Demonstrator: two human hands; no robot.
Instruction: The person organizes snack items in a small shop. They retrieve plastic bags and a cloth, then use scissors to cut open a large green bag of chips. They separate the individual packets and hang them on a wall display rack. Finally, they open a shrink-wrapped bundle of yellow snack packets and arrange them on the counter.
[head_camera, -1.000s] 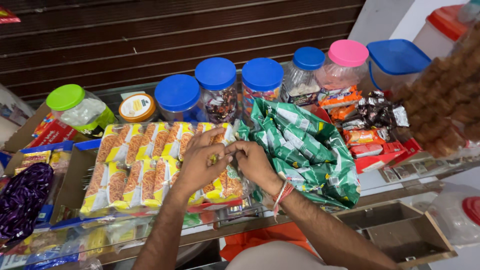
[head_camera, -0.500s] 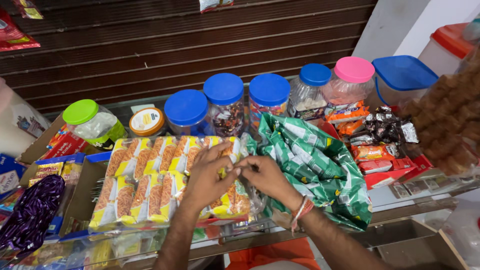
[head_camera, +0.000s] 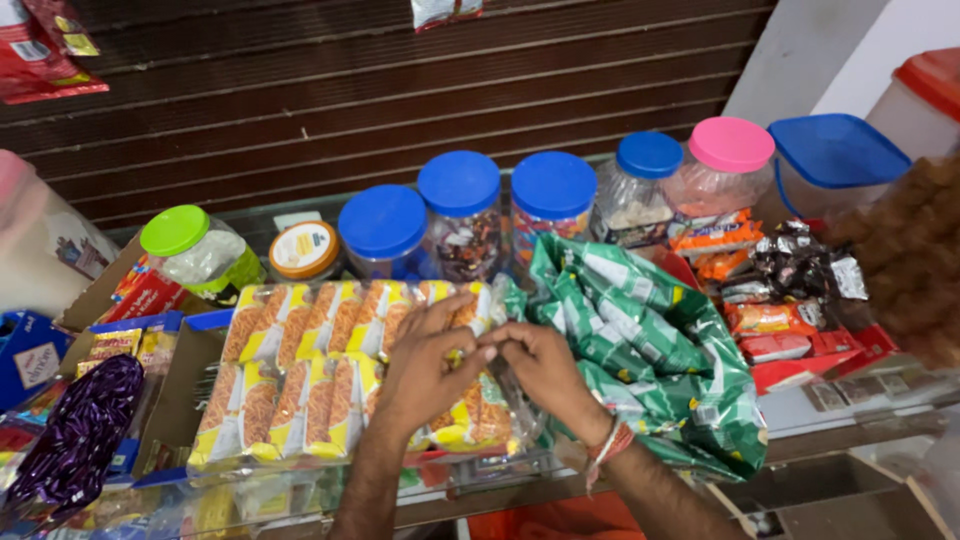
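My left hand (head_camera: 425, 365) and my right hand (head_camera: 545, 370) meet over the right end of a block of yellow-and-orange snack packets (head_camera: 300, 375) on a shop counter. The fingertips of both hands pinch the clear plastic wrap (head_camera: 515, 400) that covers those packets. Just to the right of my right hand lies a heap of green snack packets (head_camera: 650, 345). A red thread band circles my right wrist.
Behind stand several clear jars with blue lids (head_camera: 460, 210), one with a pink lid (head_camera: 728, 165) and one with a green lid (head_camera: 195, 250). Orange and dark packets (head_camera: 790, 280) lie at the right, purple packets (head_camera: 75, 440) at the left. A dark shutter (head_camera: 400, 90) closes the back.
The view has shifted slightly, so the counter sits lower and more to the right in frame. Both hands stay together at the same spot on the packet wrap.
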